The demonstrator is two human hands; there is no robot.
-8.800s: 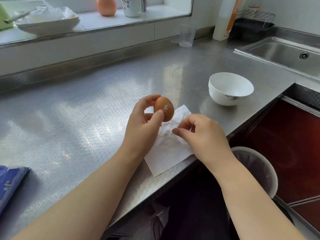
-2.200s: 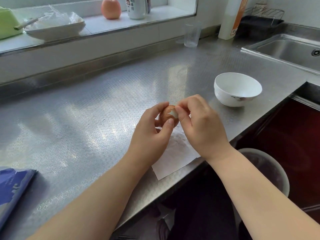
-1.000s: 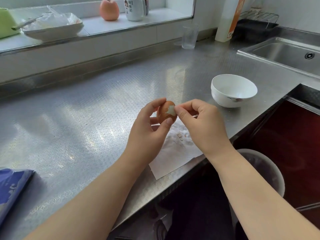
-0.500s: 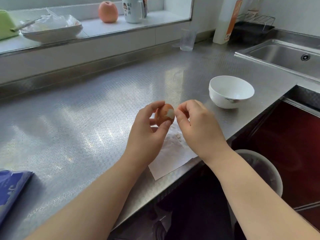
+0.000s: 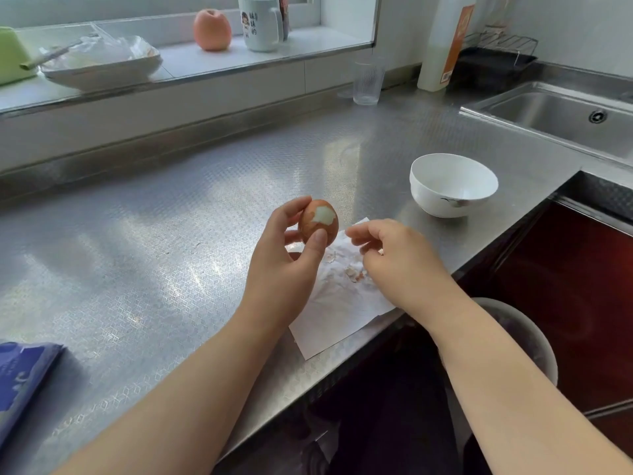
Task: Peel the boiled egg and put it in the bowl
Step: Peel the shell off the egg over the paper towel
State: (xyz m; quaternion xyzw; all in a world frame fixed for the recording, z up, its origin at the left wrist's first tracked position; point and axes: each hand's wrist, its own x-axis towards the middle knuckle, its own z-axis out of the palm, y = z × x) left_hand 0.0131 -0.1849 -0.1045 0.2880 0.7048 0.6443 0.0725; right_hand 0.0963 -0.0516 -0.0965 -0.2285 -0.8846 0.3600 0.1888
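Note:
My left hand (image 5: 279,265) holds a brown boiled egg (image 5: 318,222) upright between thumb and fingers, above the steel counter. A white patch near the egg's top is bare of shell. My right hand (image 5: 394,258) hovers just to the right of the egg, over a white paper towel (image 5: 339,306), its fingers loosely curled and its fingertips close together; whether a shell bit is between them I cannot tell. Small shell bits (image 5: 352,272) lie on the towel. The white bowl (image 5: 452,185) stands empty to the right and farther back.
A sink (image 5: 561,114) is at the far right, a clear glass (image 5: 367,83) and a tall bottle (image 5: 445,42) at the back. A bin (image 5: 524,337) stands below the counter edge. A blue packet (image 5: 20,375) lies at the left edge.
My right hand has drawn away from the egg, down and to the right over the paper towel. The bare white patch on the egg has grown, and more shell bits lie on the towel.

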